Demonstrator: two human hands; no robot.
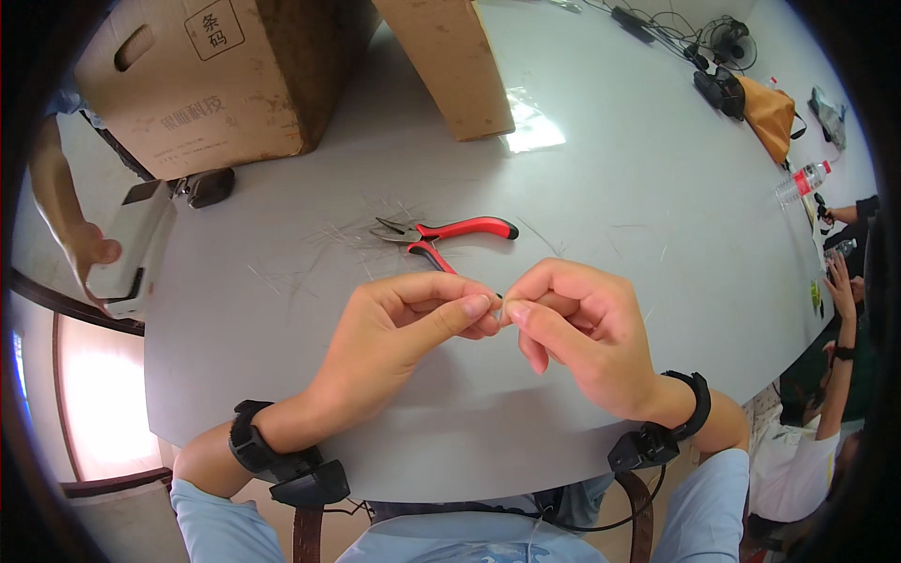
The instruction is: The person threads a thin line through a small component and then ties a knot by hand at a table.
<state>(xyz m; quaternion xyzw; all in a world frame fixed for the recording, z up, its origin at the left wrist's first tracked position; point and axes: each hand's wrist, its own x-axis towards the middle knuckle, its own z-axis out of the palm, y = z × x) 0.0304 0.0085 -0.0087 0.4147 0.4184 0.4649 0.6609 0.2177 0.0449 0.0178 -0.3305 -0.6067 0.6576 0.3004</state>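
My left hand and my right hand meet over the near middle of the table, fingertips nearly touching. Each is closed in a pinch of thumb and forefinger. Whatever lies between the fingertips is too small to make out. Just beyond the left hand lies a pair of pliers with red and black handles, its jaws pointing left. One handle end is partly hidden behind my left fingers. Many thin wire-like pieces are scattered around the jaws, with a few more strewn to the right.
Large cardboard boxes stand at the far left, near a dark pouch. At the left edge another person's hand holds a white device. A bottle, an orange bag and cables line the far right; other people sit there.
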